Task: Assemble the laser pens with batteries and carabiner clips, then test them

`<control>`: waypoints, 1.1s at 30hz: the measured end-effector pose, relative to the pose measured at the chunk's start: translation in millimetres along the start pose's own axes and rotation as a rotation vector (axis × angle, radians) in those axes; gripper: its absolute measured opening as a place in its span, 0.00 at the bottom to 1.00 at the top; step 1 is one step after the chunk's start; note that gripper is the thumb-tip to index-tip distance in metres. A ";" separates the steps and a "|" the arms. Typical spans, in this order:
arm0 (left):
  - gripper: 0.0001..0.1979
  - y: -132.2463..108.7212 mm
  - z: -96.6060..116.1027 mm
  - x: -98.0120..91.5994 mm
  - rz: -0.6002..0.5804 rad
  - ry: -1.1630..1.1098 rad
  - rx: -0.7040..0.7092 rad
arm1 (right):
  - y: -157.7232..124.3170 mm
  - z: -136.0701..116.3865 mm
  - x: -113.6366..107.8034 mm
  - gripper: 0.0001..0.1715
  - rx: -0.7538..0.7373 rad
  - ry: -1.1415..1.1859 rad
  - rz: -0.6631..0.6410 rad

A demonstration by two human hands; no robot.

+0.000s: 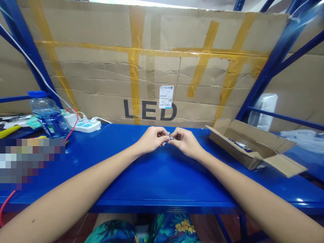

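Over the blue tabletop (162, 179), my left hand (152, 139) and my right hand (186, 141) meet fingertip to fingertip. Between them they pinch a small shiny piece (171, 137), partly silvery, mostly covered by the fingers; its kind cannot be made out. Thumb and forefinger of each hand are closed on it. To the right of my right hand stands an open cardboard box (235, 153) with its flaps out, holding some metallic and dark blue items (239, 145).
A large cardboard sheet (106, 81) marked LED walls off the back. At left are a blue-capped bottle (50, 114), a white power strip (87, 125) with plugs and a red cable (73, 126). Blue frame posts (263, 77) rise at both sides; clear plastic (305, 138) lies far right.
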State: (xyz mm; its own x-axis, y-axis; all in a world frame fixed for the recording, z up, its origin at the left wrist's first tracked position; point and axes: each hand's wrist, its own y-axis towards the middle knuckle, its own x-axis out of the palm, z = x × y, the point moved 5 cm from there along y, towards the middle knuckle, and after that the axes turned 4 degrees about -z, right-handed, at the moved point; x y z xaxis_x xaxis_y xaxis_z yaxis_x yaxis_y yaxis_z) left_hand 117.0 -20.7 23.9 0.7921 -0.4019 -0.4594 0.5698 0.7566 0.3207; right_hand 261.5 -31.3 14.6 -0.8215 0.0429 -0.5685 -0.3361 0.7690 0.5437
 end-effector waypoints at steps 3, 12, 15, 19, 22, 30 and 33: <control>0.03 0.4 -1.6 -0.4 0.006 0.007 0.005 | -0.4 -4.5 -1.0 0.06 -0.029 -0.016 -0.021; 0.04 -0.3 -0.1 -2.5 0.000 0.158 0.115 | -2.0 -6.1 4.9 0.09 0.007 0.012 -0.199; 0.04 0.7 -1.3 -2.4 0.014 0.099 0.071 | -1.5 -5.6 4.5 0.04 0.003 0.001 -0.143; 0.04 1.8 1.5 -1.1 0.007 0.008 0.040 | 0.0 -4.8 0.1 0.10 -0.020 -0.054 -0.021; 0.03 1.8 3.2 -1.2 0.009 -0.010 0.029 | 1.1 -4.4 -2.8 0.09 -0.033 -0.065 0.022; 0.03 1.3 3.0 -0.5 0.024 0.028 0.061 | -1.0 -10.2 -5.0 0.09 -0.065 -0.058 0.054; 0.03 0.0 4.9 -0.3 0.021 0.082 0.068 | -0.6 -9.2 -3.5 0.08 -0.065 -0.034 0.029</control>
State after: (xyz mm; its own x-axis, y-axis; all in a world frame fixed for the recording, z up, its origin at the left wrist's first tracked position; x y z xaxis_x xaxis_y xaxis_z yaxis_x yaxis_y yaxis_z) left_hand 117.8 -23.1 28.0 0.7849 -0.3406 -0.5177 0.5692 0.7264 0.3850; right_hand 260.3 -37.8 21.9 -0.8155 0.0875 -0.5722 -0.3422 0.7244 0.5984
